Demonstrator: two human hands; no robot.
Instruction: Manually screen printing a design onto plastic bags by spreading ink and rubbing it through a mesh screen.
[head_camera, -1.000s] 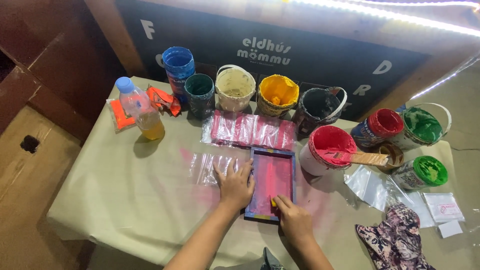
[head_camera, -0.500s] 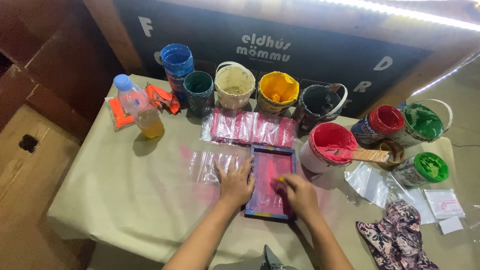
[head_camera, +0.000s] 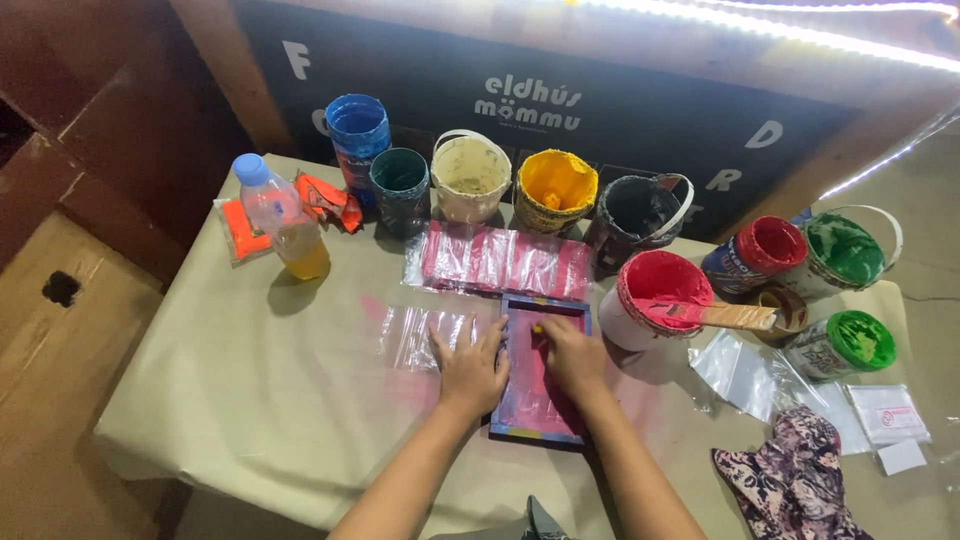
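A big table with a tan paper cover (head_camera: 250, 390) fills most of the view. At about six o'clock on it lies a small flat printing frame with a blue edge and a pink, paint-wet middle (head_camera: 535, 400). It sits straight, its long sides running from six to twelve o'clock.

The left hand (head_camera: 470, 368) lies flat at the frame's nine o'clock side, fingers spread, half on the blue edge and half on a clear plastic bag (head_camera: 415, 335) under it. The right hand (head_camera: 572, 355) is inside the frame near its top. Its fingers are curled close together, and something small and yellow (head_camera: 537, 327) shows at the fingertips; I cannot tell what it is or how it is held.

At twelve o'clock from the frame lies a row of clear bags with pink print (head_camera: 505, 260). Behind them stand paint buckets in a line. A white bucket of red paint with a wooden stick across it (head_camera: 655, 295) stands at two o'clock, very near the right wrist.

What could go wrong: the pink paint looks wet, so if the left hand lets the frame slide, the print under it may smear. The right arm could bump the red bucket and tip it. Painty fingers could also leave marks on the clear bag.
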